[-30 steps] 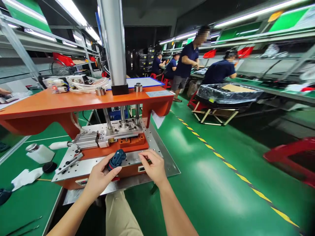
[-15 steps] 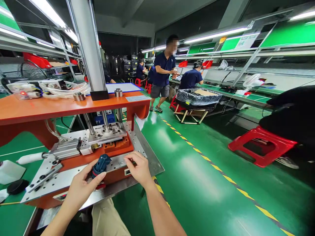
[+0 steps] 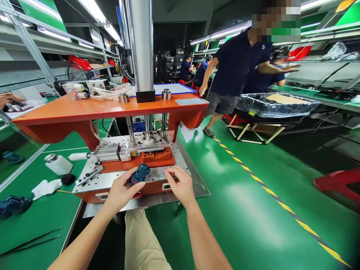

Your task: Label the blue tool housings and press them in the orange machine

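Observation:
A small dark blue part [image 3: 140,173] with a red band is gripped between the thumb and fingers of my left hand [image 3: 122,189], just above the front edge of the orange press [image 3: 112,108]. To its right, my right hand [image 3: 181,183] hovers over the press's metal base plate [image 3: 160,173], thumb and forefinger pinched together; whatever may be between them is too small to make out. Behind both hands, an orange fixture block [image 3: 156,155] sits under the press's steel plate.
On the green table at left lie a white bottle [image 3: 58,164], a black round lid [image 3: 68,179], white tissue [image 3: 46,188], tweezers [image 3: 33,240] and dark blue parts [image 3: 14,206]. A person [image 3: 239,63] walks in the aisle; a red stool [image 3: 339,185] stands right.
The view has swung left, showing more of the green table. The walking person has come much closer. My left hand still holds the blue part, and my right hand keeps its pinched pose.

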Demonstrator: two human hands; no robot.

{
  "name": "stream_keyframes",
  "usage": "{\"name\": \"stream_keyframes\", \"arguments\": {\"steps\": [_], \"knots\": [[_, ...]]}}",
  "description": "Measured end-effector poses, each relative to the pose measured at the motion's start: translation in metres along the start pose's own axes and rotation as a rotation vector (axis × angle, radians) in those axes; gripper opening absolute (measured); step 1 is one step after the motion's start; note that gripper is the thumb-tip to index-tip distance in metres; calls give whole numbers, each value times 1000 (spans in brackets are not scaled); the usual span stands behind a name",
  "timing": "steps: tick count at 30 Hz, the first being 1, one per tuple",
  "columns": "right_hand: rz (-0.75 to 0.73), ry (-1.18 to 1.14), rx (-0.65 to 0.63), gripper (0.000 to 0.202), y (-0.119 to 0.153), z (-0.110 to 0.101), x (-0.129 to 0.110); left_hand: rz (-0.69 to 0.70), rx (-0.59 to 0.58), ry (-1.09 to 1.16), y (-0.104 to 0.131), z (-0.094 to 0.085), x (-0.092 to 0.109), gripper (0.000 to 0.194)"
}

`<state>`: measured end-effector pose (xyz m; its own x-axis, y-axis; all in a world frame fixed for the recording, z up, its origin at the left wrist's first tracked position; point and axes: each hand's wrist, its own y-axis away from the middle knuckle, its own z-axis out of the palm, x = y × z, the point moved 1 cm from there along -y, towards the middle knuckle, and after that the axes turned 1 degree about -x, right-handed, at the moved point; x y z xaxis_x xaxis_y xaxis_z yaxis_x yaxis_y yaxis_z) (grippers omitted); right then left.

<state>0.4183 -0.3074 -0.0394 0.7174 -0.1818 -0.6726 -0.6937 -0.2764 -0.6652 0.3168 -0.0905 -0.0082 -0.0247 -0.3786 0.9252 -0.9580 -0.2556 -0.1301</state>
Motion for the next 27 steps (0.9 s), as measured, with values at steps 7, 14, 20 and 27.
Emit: {"name": "stream_keyframes", "arguments": {"steps": [7, 14, 20, 27], "knots": [[10, 7, 0, 16, -1, 0, -4, 3, 2, 23, 0, 0, 0, 60], [2, 9, 7, 15, -2, 0, -5, -7, 2, 21, 1, 0, 1, 60], [-5, 8, 12, 14, -1, 1, -3, -6, 1, 7, 1, 0, 4, 58], [2, 1, 10, 15, -2, 0, -5, 2, -4, -7, 0, 0, 2, 59]]}}
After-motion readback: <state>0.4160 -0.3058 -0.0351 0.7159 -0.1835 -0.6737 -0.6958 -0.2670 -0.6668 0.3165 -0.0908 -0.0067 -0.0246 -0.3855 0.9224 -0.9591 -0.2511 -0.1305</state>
